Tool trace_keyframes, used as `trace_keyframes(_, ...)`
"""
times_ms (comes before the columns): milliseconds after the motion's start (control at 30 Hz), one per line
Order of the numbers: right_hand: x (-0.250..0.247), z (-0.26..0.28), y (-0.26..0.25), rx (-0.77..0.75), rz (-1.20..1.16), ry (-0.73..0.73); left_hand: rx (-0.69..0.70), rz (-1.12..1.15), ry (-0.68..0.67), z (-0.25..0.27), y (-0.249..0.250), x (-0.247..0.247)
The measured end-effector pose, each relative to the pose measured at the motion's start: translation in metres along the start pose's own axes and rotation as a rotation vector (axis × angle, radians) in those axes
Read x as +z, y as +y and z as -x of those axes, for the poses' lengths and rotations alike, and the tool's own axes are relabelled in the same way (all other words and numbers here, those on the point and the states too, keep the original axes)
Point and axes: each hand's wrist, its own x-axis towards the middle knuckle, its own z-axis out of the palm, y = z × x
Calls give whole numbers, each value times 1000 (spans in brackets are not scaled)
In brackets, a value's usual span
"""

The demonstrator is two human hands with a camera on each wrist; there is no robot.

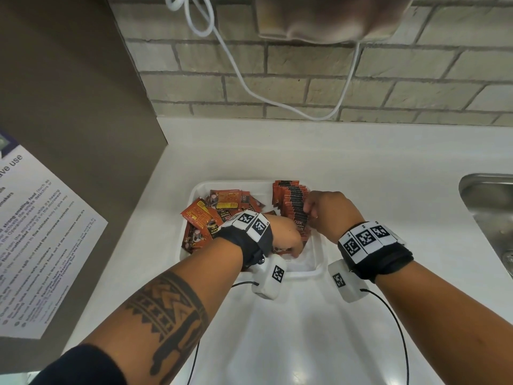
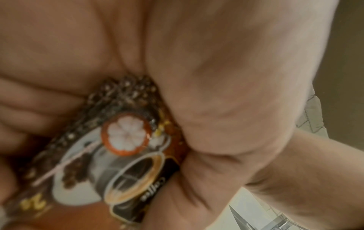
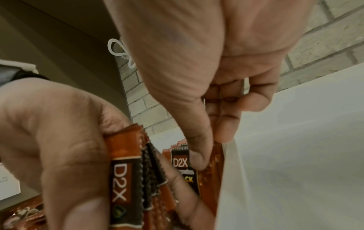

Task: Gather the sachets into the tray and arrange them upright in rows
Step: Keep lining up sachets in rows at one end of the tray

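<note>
A white tray (image 1: 308, 274) sits on the counter. Loose orange-brown sachets (image 1: 213, 212) lie jumbled in its left half, and an upright row of sachets (image 1: 291, 198) stands along its right side. My left hand (image 1: 288, 240) is low in the tray's front and grips a small bundle of sachets (image 3: 126, 179), whose coffee-cup print fills the left wrist view (image 2: 122, 147). My right hand (image 1: 322, 209) is at the near end of the row. Its thumb (image 3: 199, 155) and fingers pinch a sachet (image 3: 215, 157) beside the tray wall (image 3: 232, 179).
A steel sink (image 1: 488, 195) is at the right edge. A white cable (image 1: 277, 101) hangs down the brick wall behind. A brown panel with a printed notice (image 1: 41, 245) stands at the left. White counter (image 1: 305, 343) lies in front of the tray.
</note>
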Motion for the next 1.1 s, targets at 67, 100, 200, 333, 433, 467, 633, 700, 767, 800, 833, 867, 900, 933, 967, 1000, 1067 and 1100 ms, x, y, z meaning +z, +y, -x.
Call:
trace_keyframes(67,0,0,-1,-7,6,2,0,6,-11,0,-1,1)
trace_keyframes(100,0,1,-2,-12,10,1,0,5,-15,-1,-1,1)
trace_keyframes(200,0,2,-3,-18,18,-6,-5,6,-17,-2,-4,3)
trace_keyframes(333,-2,4,-3,-15,8,-4,-4,5,-17,0,-8,3)
trace_keyframes(433,-6,7,-2,-21,3,-5,-4,18,-30,2,-12,2)
trace_keyframes(467,-7,8,-1,-26,5,-5,-8,13,-35,3,-13,1)
trace_keyframes(633,-12,11,-4,-33,-11,32,-21,-26,-32,8,-16,-2)
trace_keyframes(700,-15,12,-7,-29,-33,40,-25,-18,-38,10,-17,-2)
trace_keyframes(767,-20,14,-10,-26,-74,47,-15,23,-42,12,-19,-4)
trace_keyframes(800,-22,15,-12,-24,-106,52,-1,64,-35,14,-23,-7)
trace_keyframes(833,-22,16,-14,-19,-140,60,3,111,-24,17,-27,-11)
trace_keyframes(867,-23,17,-16,-10,-171,67,-10,141,-6,22,-32,-17)
trace_keyframes(900,-22,18,-19,-3,-200,74,-23,148,27,27,-38,-24)
trace_keyframes(933,-21,20,-24,-1,-222,79,-43,133,73,30,-45,-31)
trace_keyframes(967,-20,22,-30,-3,-237,75,-65,109,122,34,-53,-37)
trace_keyframes(1000,-18,23,-36,-5,-240,53,-87,99,159,36,-59,-42)
trace_keyframes(1067,-13,24,-49,-5,-215,-50,-117,95,196,40,-66,-48)
trace_keyframes(1100,-9,24,-54,-5,-191,-124,-126,70,209,42,-67,-48)
